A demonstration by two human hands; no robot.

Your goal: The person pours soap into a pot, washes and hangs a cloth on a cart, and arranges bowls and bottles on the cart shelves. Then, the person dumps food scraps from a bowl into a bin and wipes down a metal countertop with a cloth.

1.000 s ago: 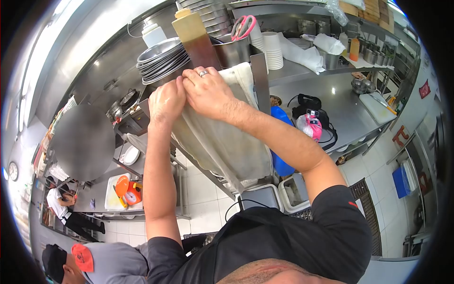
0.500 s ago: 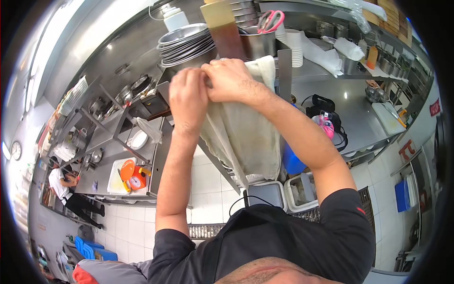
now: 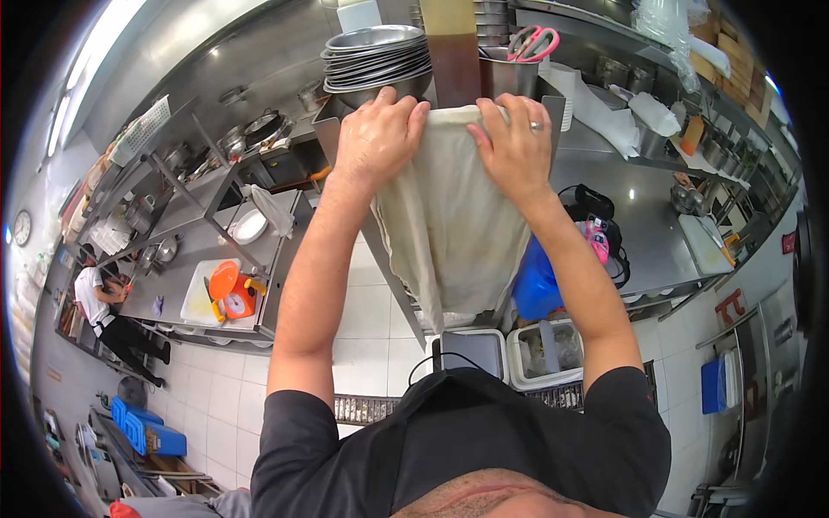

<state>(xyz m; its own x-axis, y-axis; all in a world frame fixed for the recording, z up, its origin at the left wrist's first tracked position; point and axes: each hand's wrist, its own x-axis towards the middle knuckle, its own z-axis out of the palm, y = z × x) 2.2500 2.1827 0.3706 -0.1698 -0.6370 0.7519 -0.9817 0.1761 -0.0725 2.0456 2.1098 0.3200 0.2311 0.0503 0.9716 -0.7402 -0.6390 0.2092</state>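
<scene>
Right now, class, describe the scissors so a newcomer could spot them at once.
Find the pale cloth hanging between the left hand and right hand. Beyond its top edge, just right of the tall bottle, stands a metal pot. The scissors poke up from it, their pink handles unlike the bare steel bowls nearby.

- Left hand (image 3: 380,138) and right hand (image 3: 516,148) on the cloth's (image 3: 458,216) top edge (ring on the right)
- Stacked metal bowls (image 3: 377,60) beside a squeeze bottle (image 3: 454,56)
- Pink-handled scissors (image 3: 533,43)
</scene>
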